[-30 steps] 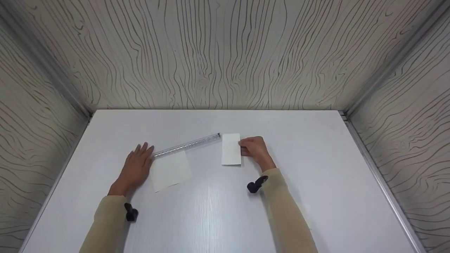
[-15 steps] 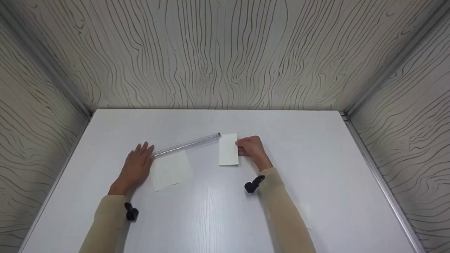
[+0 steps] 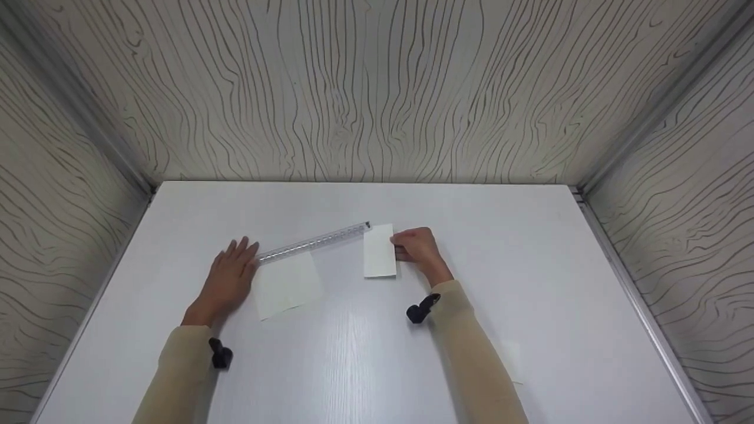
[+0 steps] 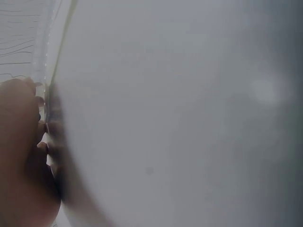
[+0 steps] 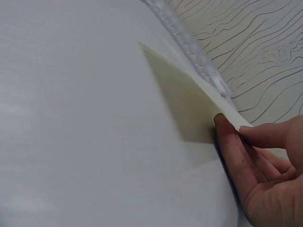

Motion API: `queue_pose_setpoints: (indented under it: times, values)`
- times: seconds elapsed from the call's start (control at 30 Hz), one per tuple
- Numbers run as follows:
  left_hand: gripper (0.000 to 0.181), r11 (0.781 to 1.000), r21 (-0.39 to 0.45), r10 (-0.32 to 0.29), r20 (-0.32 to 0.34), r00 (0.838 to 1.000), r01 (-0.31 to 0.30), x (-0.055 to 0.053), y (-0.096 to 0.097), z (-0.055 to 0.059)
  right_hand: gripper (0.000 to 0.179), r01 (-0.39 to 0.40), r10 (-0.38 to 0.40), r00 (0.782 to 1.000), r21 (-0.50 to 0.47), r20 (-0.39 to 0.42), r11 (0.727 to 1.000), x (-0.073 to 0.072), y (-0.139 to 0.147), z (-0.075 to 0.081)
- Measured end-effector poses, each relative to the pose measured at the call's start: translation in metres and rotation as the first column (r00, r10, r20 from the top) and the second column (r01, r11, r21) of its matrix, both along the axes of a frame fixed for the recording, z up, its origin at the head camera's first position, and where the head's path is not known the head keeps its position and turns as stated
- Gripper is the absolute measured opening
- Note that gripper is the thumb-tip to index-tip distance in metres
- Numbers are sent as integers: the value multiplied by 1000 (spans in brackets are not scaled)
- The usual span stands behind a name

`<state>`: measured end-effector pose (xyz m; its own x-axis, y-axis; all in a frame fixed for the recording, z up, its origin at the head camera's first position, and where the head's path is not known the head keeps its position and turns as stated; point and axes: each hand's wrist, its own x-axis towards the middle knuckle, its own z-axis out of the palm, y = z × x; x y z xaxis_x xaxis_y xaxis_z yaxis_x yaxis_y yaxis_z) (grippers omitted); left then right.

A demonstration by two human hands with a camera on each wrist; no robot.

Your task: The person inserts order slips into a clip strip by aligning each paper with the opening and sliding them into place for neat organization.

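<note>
In the head view my left hand [image 3: 227, 282] lies flat on the table with its fingers spread, at the left end of a clear plastic ruler [image 3: 312, 242] that slants up to the right. A pale square sheet of paper [image 3: 287, 287] lies just below the ruler, close to that hand. My right hand [image 3: 417, 246] pinches the right edge of a pale rectangular piece of paper [image 3: 379, 251] between thumb and fingers. In the right wrist view this paper [image 5: 182, 97] is tilted up off the table, its shaded underside showing. Its top left corner is close to the ruler's right end.
A white table [image 3: 353, 353] spreads under everything, with wood-grain panels [image 3: 377, 88] rising behind and at both sides. Beside the right forearm, partly hidden, another pale sheet of paper [image 3: 513, 360] lies on the table. Each sleeve carries a small black camera [image 3: 419, 310].
My right hand has moved slightly left with the pinched paper, bringing it up to the ruler's right end. The left hand, ruler and square sheet have stayed in place.
</note>
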<state>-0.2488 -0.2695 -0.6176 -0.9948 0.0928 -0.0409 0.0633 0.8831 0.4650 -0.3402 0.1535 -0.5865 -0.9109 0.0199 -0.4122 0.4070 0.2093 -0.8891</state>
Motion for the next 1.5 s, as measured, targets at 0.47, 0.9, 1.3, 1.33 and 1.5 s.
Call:
queue_pose_setpoints:
  times: [0.47,0.9,1.3,1.33,1.5]
  values:
    - [59,1000,-8,-11,15,1000,11,2,-1,4,31,-25,25,1000,-9,-13,1000,1,-12,-1]
    - [58,1000,-6,-15,5,1000,15,2,0,4,32,-29,29,1000,14,-9,999,-1,-19,-3]
    - [60,1000,8,-5,5,1000,5,1,-1,0,20,-27,28,999,62,-19,998,-3,-26,-5]
    - [60,1000,10,-3,7,1000,3,1,0,-1,20,-27,28,999,67,-20,997,-3,-27,-5]
    - [60,1000,7,-2,6,1000,2,1,0,0,18,-21,23,999,74,-31,997,-3,-29,-4]
